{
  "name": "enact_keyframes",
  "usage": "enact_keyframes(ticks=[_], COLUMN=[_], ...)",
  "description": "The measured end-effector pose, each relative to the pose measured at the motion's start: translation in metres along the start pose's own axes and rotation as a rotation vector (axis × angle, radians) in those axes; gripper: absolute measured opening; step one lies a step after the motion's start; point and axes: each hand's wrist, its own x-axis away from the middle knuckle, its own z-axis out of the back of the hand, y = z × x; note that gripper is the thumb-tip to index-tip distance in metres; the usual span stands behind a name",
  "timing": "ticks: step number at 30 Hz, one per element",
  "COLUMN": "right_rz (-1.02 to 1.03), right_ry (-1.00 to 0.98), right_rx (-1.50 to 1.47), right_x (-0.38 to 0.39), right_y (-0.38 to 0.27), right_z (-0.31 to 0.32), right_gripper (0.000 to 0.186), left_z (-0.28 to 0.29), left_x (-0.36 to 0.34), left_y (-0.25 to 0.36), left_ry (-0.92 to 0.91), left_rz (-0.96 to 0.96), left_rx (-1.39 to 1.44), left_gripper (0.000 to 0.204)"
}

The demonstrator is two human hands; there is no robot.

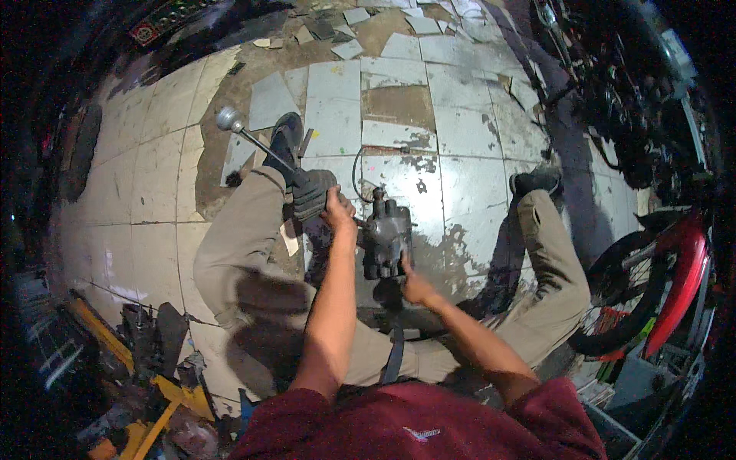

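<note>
- Floor [330,107]: workshop setting, pale tiles, several cracked or missing, dark at the rim of the view.
- Trouser legs [238,230], one pair: tan, spread wide, framing the work.
- Red fender [685,264], one: over a dark wheel, at right.
- Yellow metal parts [185,399]: heaped at lower left.
- Rod [264,148], one: silver, slanting up and left, ending in a silver round end [228,117].
- Dark metal block [389,234], one: ported casting between the knees, just beside the left hand.
- Black ribbed sleeve [312,195], one: at the rod's near end.
- Left hand [340,209]: closed on the sleeve's near end.
- Right hand [418,290]: apart from the left, index finger extended to the block's lower right edge; whether the other fingers grip is uncertain.
- Step in hand, as judged: positioning or checking the block while the left hand steadies the rod. Next move probably calls for a firm left hold and a settled right grip.
- Obscured: wheel cut by shadow; block's underside and support unseen; its join to the sleeve covered by the left hand; far end of the thin cable [356,165] hard to trace.
</note>
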Motion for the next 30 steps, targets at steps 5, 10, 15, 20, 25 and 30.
enact_keyframes(ticks=[5, 10, 15, 20, 25, 30], right_rz=[-0.015, 0.014, 0.06, 0.012, 0.0, -0.025], right_ry=[0.072, 0.085, 0.112, 0.127, 0.012, 0.079], right_rx=[0.013, 0.023, 0.048, 0.016, 0.114, 0.035], right_x=[-0.011, -0.008, -0.004, -0.02, 0.007, -0.016], right_y=[-0.017, -0.004, -0.005, -0.013, -0.005, -0.009], right_z=[0.009, 0.006, 0.001, 0.009, 0.001, 0.005], right_gripper=[0.084, 0.084, 0.087, 0.089, 0.088, 0.09], left_z=[0.01, 0.002, 0.004, 0.002, 0.004, -0.001], left_x=[-0.019, -0.009, -0.007, -0.006, -0.011, -0.005], left_y=[-0.005, -0.007, -0.003, -0.001, -0.001, 0.002], left_ry=[-0.073, -0.037, -0.055, -0.06, -0.053, -0.071], left_rz=[0.001, -0.04, -0.063, -0.082, -0.05, -0.044], left_rx=[0.003, -0.013, -0.008, 0.003, -0.015, -0.016], left_gripper=[0.02, 0.022, 0.02, 0.02, 0.02, 0.025])
